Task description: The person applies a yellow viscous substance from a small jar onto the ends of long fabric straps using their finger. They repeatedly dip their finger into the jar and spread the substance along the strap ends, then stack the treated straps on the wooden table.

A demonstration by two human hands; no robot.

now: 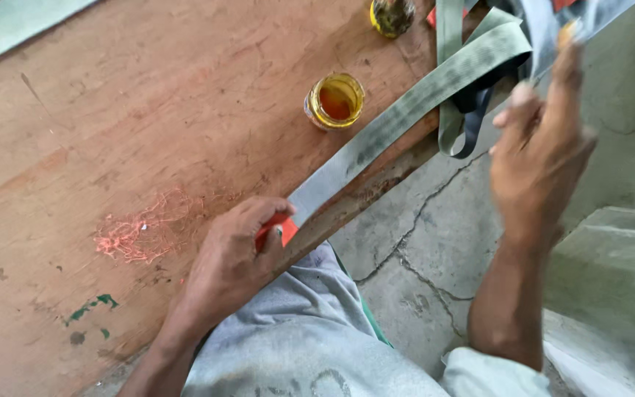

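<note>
The long grey-green woven strap (406,110) runs taut across the edge of the worn brown wooden tabletop (112,132), from the left hand (233,257) up to the raised right hand (542,147). The left hand presses the strap's near end, with a small red piece (286,231) under its fingers, flat on the wood. The right hand is closed on the far length. Judged from this, even tension matters. An open yellow jar of orange glue (334,101) stands between the hands, near the strap.

Worn wooden board (134,110), open paint jar (334,101), second jar (392,16), grey strap (398,121)
</note>
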